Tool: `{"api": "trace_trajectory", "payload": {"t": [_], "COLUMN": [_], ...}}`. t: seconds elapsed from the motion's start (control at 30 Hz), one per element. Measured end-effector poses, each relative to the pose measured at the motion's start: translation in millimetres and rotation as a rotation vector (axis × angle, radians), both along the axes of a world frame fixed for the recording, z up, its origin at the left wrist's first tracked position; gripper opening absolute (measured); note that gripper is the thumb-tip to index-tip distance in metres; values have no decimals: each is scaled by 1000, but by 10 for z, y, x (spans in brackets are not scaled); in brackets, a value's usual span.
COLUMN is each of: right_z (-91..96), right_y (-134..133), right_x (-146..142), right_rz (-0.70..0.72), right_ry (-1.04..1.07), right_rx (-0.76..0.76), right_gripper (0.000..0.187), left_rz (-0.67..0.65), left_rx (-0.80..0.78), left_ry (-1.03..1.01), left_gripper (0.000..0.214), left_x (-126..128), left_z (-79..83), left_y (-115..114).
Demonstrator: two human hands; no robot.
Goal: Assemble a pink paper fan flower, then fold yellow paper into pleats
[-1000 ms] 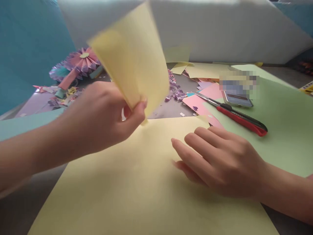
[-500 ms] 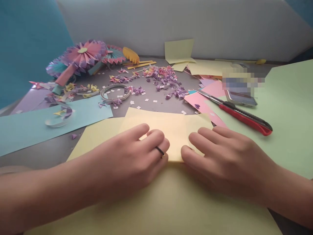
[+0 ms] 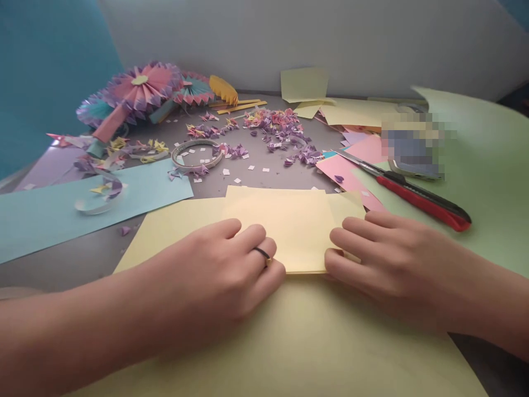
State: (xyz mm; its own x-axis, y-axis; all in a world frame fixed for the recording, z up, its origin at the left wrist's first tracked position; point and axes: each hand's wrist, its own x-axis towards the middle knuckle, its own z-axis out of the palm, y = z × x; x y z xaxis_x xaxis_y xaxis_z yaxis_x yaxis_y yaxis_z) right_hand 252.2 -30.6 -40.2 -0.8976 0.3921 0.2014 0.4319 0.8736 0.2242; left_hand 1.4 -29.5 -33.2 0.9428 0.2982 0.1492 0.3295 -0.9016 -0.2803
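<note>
A large pale yellow paper sheet (image 3: pixel 289 342) lies on the grey table in front of me. Its far part is folded back toward me, and the flap (image 3: pixel 289 220) lies flat on top. My left hand (image 3: pixel 223 270) rests palm down on the flap's near left edge, fingers together and a dark ring on one finger. My right hand (image 3: pixel 384 259) presses the near right edge of the flap with its fingers stretched flat. Both hands hold the paper down rather than grip it.
A red and black utility knife (image 3: pixel 417 196) lies on a light green sheet (image 3: pixel 483 182) at right, beside a phone (image 3: pixel 413 168). Pink sheets (image 3: pixel 351 162), a blue sheet (image 3: pixel 61 207), a tape ring (image 3: pixel 196 154), purple paper scraps (image 3: pixel 281 129) and folded paper fans (image 3: pixel 140 91) lie beyond.
A second ago my left hand held the yellow paper's far end up in the air. It has since laid the flap down, and both hands have slid apart along the folded edge.
</note>
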Motion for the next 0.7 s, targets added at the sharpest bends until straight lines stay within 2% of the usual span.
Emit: {"api": "trace_trajectory", "payload": {"t": [0.13,0.3,0.47,0.7], "right_z": [11,8,30,1], "right_y": [51,139,192,196], "right_x": [-9,-11,-38,-63], "right_rz": [4,-97,-229,-233], "right_ry": [49,97,127,124], "right_rx": [-94,-487,-708,-690], "right_gripper": [32,34,38,39], "left_rz": [8,157,187,189], "left_rx": [-204,-411,-330,-329], "left_ry": [-18,73,83,-6], "left_gripper": [23,26,25,26], "left_x": [-31,-88,-125,-144], "left_z": [10,13,-50,-146], "left_y": [88,189,225,238]}}
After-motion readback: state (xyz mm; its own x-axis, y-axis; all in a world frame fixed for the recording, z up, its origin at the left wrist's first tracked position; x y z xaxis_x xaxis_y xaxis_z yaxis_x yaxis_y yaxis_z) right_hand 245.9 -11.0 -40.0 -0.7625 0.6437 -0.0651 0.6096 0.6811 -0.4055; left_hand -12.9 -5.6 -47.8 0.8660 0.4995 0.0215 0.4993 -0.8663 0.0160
